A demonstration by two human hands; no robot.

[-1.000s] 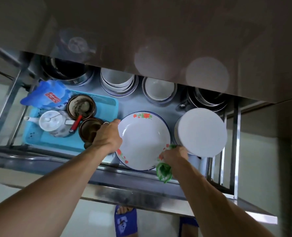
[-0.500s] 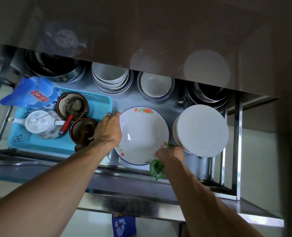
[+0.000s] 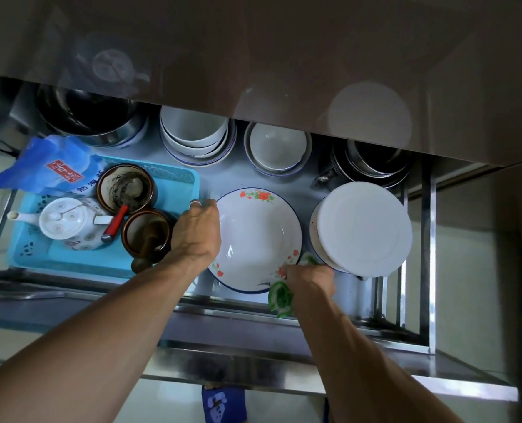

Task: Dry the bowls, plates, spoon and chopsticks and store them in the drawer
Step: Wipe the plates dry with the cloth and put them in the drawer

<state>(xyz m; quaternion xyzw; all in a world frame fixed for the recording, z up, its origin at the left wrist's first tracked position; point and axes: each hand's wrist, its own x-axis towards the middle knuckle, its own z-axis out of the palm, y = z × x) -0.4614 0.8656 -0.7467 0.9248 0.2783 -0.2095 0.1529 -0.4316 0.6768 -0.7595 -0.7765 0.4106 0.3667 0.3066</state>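
Holding the flowered plate from both sides, low over the floor of the open steel drawer. Left hand curled over the plate's left rim, a ring on one finger. Right hand gripping the plate's near right rim, with a bunched green cloth pinched in the same hand and hanging down over the drawer's front rail. Cannot tell whether the plate already rests on the drawer floor or is just above it.

Just right of the flowered plate, a stack of plain white plates, close beside it, touching or not unclear. Behind the flowered plate, two stacks of white bowls, partly hidden under the brown countertop edge. Right of those, behind the white plates, nested steel bowls. Far left at the back, a large steel pot.

Left of the flowered plate, a light blue plastic tray holding a white teapot, two brown ceramic jars, and a red-handled utensil leaning between jars and teapot. Blue printed bag lying over the tray's far left corner.

Below the drawer front, near the frame's bottom edge, a foot in a blue slipper on a pale floor.
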